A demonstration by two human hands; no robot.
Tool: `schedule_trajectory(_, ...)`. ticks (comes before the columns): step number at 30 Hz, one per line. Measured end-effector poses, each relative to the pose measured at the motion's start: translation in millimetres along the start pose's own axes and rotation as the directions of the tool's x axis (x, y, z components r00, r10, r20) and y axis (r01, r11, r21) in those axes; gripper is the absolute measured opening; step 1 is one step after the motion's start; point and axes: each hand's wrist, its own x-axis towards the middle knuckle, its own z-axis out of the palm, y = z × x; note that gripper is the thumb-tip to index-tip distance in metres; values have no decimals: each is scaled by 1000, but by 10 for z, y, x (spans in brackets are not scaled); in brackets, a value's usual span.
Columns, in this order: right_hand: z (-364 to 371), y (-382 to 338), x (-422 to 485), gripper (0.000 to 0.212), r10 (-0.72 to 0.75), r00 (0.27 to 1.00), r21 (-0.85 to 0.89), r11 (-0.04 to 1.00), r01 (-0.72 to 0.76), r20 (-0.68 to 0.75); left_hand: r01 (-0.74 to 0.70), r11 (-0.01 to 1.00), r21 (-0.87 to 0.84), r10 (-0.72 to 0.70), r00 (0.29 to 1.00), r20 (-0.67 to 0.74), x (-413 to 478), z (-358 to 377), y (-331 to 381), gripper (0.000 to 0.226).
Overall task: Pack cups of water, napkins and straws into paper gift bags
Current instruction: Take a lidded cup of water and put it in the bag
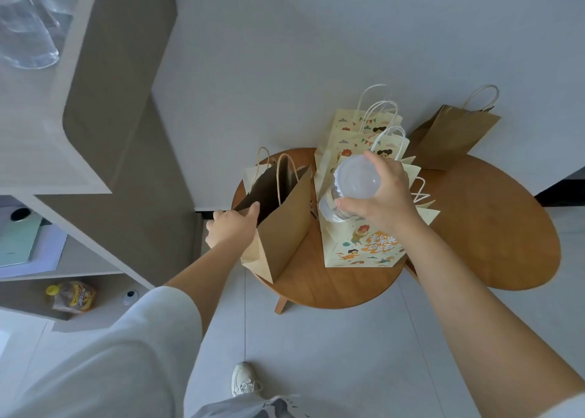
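Observation:
A brown paper gift bag (pixel 285 224) stands open on the round wooden table (pixel 332 288). My left hand (pixel 229 227) pinches the bag's near left rim, thumb inside the mouth. My right hand (pixel 384 196) grips a clear lidded cup of water (pixel 351 186) from above, held over the printed cream gift bags (pixel 361 246) just right of the brown bag. No napkins or straws are visible.
Several printed cream bags with white handles (pixel 364 132) stand behind. Another brown bag (pixel 452 132) leans at the back right near a second wooden tabletop (pixel 493 224). A counter and shelves (pixel 95 132) rise at left; my shoe (pixel 245 379) is on the tiled floor.

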Motion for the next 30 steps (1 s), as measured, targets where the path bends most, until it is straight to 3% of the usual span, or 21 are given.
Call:
schedule_trajectory(3, 57, -48, 38, 90, 0, 1000, -5, 1000, 0, 5, 121, 993, 14, -122, 988, 92, 50, -24, 114, 71)
schedule_trajectory(7, 78, -70, 59, 90, 13, 1000, -13, 1000, -13, -8, 179, 940, -290, -114, 967, 228, 55, -103, 217, 59)
schedule_trajectory(10, 57, -62, 92, 89, 47, 997, 17, 999, -46, -57, -2, 989, -149, 40, 967, 253, 64, -100, 172, 66)
schedule_trajectory(13, 41, -54, 130, 90, 59, 993, 3, 998, -59, -100, -177, 984, 4, 175, 977, 118, 8, -98, 123, 60)
schedule_trajectory(15, 63, -58, 143, 90, 63, 994, 4, 998, -63, -92, -390, 889, 240, 402, 916, 1, -19, -88, 105, 48)
schedule_trajectory(17, 108, -65, 147, 90, 78, 994, 25, 997, -76, -81, -562, 690, 456, 635, 772, -8, -21, -89, 106, 35)
schedule_trajectory(20, 186, -78, 152, 89, 125, 989, 92, 989, -119, -73, -719, 413, 558, 771, 603, 206, 23, -92, 114, 26)
schedule_trajectory(22, 243, -93, 148, 89, 131, 990, 113, 986, -125, -52, -773, 293, 562, 775, 536, 334, 71, -81, 122, 25)
schedule_trajectory(25, 342, -109, 125, 89, 114, 993, 90, 990, -111, -32, -798, 323, 509, 757, 540, 368, 128, -91, 217, 29)
schedule_trajectory(27, 417, -110, 106, 89, 115, 993, 105, 988, -113, -11, -800, 352, 486, 732, 559, 390, 149, -82, 256, 48)
schedule_trajectory(30, 501, -132, 84, 89, 100, 995, 130, 986, -101, 13, -746, 308, 591, 653, 617, 439, 183, -60, 246, 80)
